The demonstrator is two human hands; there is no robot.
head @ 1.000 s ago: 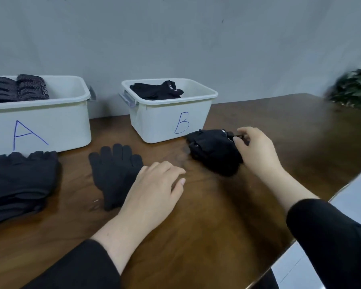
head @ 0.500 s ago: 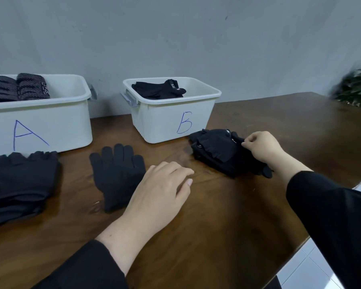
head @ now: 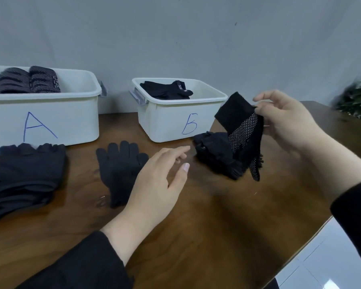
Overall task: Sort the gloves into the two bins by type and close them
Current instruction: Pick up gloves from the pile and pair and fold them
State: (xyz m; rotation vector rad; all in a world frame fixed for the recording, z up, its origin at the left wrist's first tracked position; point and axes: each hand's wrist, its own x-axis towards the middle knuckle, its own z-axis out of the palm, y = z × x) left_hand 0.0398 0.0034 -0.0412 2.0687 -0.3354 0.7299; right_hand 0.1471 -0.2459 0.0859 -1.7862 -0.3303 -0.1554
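My right hand point(head: 288, 119) pinches the cuff of a black glove with white grip dots point(head: 243, 130), which hangs above a small pile of black gloves point(head: 213, 151) beside white bin B point(head: 175, 122). Bin B holds black gloves point(head: 167, 90). White bin A point(head: 50, 119) at the left holds grey knit gloves point(head: 27, 80). A single black knit glove point(head: 119, 165) lies flat in front of the bins, and a stack of dark gloves point(head: 23, 176) lies at the far left. My left hand point(head: 161, 180) hovers over the table with fingers relaxed, holding nothing.
The brown wooden table point(head: 217, 215) ends at the right along a diagonal edge, with white floor tiles point(head: 325, 265) below. A green plant point(head: 358, 99) stands at the far right. A grey wall rises behind the bins. No lids are in view.
My right hand has lifted a dotted glove off the pile beside bin B, so it now hangs in the air. My left hand has risen slightly and shifted right.
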